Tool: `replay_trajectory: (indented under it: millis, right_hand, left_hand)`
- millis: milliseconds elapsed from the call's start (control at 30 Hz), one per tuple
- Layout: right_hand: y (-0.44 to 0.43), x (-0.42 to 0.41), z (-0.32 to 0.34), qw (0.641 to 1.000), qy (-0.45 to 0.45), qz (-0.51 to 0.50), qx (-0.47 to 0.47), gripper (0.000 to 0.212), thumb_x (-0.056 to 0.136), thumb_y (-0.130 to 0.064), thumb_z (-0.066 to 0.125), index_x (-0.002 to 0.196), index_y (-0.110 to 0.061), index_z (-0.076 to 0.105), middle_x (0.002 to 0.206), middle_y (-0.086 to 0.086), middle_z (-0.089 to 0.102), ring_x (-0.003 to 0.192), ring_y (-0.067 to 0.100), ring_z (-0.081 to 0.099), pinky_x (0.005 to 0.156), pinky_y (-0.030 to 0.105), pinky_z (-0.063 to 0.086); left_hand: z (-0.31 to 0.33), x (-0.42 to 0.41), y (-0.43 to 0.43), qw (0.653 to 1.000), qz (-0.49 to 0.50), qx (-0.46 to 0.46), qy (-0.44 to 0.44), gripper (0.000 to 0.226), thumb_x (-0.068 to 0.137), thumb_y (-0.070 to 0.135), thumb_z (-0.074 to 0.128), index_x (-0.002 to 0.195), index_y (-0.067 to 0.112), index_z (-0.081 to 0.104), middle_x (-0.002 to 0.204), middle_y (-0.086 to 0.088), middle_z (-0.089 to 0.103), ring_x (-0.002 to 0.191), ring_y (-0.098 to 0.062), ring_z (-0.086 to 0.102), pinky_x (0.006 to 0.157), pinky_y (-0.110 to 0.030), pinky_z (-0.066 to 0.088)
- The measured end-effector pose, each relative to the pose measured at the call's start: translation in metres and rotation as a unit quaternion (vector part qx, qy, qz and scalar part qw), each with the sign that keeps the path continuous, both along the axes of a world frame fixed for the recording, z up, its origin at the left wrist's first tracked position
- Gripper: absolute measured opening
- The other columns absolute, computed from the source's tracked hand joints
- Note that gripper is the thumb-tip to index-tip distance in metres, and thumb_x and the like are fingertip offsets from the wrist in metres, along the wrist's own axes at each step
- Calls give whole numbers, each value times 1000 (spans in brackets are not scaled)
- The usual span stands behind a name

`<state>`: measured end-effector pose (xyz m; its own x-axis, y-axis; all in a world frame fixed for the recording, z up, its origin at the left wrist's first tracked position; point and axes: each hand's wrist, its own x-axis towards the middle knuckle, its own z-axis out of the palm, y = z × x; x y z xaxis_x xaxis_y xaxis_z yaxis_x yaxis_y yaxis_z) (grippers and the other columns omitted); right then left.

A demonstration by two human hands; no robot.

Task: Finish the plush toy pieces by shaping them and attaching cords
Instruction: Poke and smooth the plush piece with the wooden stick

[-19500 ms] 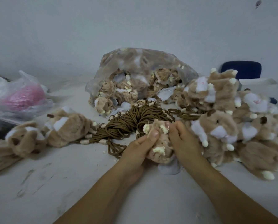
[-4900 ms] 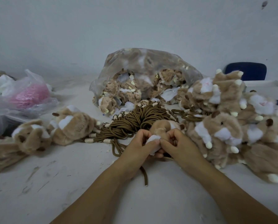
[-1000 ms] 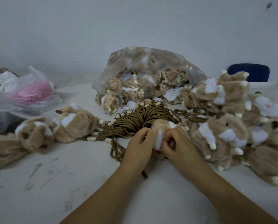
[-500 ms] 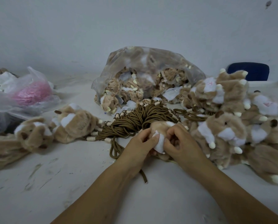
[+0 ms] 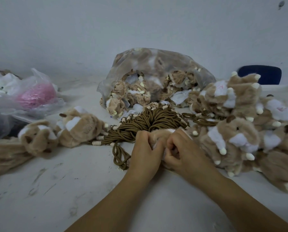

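A small tan and white plush piece lies on the white table, and both hands grip it. My left hand curls its fingers over the piece's left side. My right hand grips the right side with knuckles bent; most of the piece is hidden under the fingers. Just behind the hands lies a fanned bundle of brown cords with pale beads at their ends. One cord loop trails out to the left of my left hand.
A clear bag of unshaped plush pieces stands behind the cords. A heap of shaped plush toys fills the right side. Two shaped toys lie at the left, with plastic bags behind them. A blue chair back is far right.
Both hands have closed tighter over the plush piece; the white patch seen between the thumbs is now almost covered. The cord end below the left wrist is out of sight.
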<state>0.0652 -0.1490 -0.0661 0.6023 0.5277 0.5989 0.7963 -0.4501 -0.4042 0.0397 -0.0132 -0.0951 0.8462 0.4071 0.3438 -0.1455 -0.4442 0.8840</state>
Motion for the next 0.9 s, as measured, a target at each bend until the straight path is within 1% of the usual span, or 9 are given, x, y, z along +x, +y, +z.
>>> replay_trajectory:
  millis: [100, 233, 333, 400, 533, 600, 700, 800, 900]
  right_hand:
    - [1, 4, -3, 999, 32, -8, 21, 19, 81, -17, 62, 74, -17, 44, 78, -13, 41, 69, 7, 41, 59, 35, 42]
    - [0, 5, -16, 988, 141, -8, 69, 22, 83, -34, 62, 85, -28, 41, 87, -12, 43, 77, -3, 42, 64, 10, 36]
    - [-2, 10, -16, 974, 204, -53, 81, 24, 83, -43, 60, 94, -32, 41, 91, -13, 51, 77, -2, 50, 60, 11, 38]
    - [-4, 13, -16, 969, 219, -63, 95, 21, 82, -42, 59, 91, -31, 43, 87, -13, 53, 74, -2, 51, 59, 11, 38]
    - [-3, 13, -18, 968, 219, -72, 99, 22, 82, -37, 61, 82, -34, 39, 81, -15, 50, 71, -5, 47, 58, 11, 34]
    - [-1, 15, -19, 963, 228, -77, 119, 21, 82, -35, 61, 81, -30, 41, 77, -12, 49, 67, -1, 45, 59, 17, 36]
    - [-1, 19, -19, 946, 275, -88, 149, 21, 84, -33, 59, 86, -19, 44, 75, -4, 51, 65, 7, 45, 59, 27, 42]
    - [-3, 21, -21, 919, 327, -97, 197, 18, 85, -33, 60, 84, -20, 48, 67, -6, 53, 53, -1, 46, 48, 16, 41]
    - [-5, 23, -20, 905, 359, -103, 202, 13, 87, -34, 56, 83, -23, 52, 70, -6, 58, 64, 4, 53, 56, 22, 43]
  left_hand:
    - [1, 1, -1, 1000, 6, -16, 2, 28, 90, 30, 62, 78, 23, 37, 75, 7, 38, 57, -1, 35, 53, -18, 35]
    - [6, 2, 0, 997, -15, -77, 17, 32, 87, 28, 61, 69, 27, 34, 63, 14, 35, 53, -1, 32, 52, -20, 31]
    - [11, -2, -3, 989, -67, -127, 37, 28, 75, 49, 59, 62, 32, 42, 59, 15, 44, 58, -3, 43, 58, -23, 38]
    - [11, -3, -4, 985, -92, -135, 48, 30, 75, 55, 57, 63, 31, 46, 63, 13, 48, 64, -6, 48, 63, -30, 41]
    - [10, -2, -2, 981, -124, -144, 34, 33, 98, 39, 55, 71, 22, 46, 73, 1, 49, 72, -12, 47, 71, -36, 40]
    - [10, -3, -3, 987, -118, -106, 19, 32, 102, 29, 50, 72, 20, 44, 71, 1, 46, 70, -10, 44, 70, -34, 38]
    - [13, -5, -8, 993, -108, 7, -36, 32, 104, 26, 45, 73, 22, 41, 68, 6, 41, 64, -9, 39, 64, -28, 36]
    - [15, -6, -12, 983, -101, 122, -89, 28, 100, 28, 43, 73, 24, 39, 69, 8, 40, 65, -9, 39, 60, -21, 31]
    - [12, -7, -15, 983, -99, 132, -85, 32, 103, 21, 47, 72, 23, 39, 68, 10, 40, 63, -6, 38, 60, -17, 30]
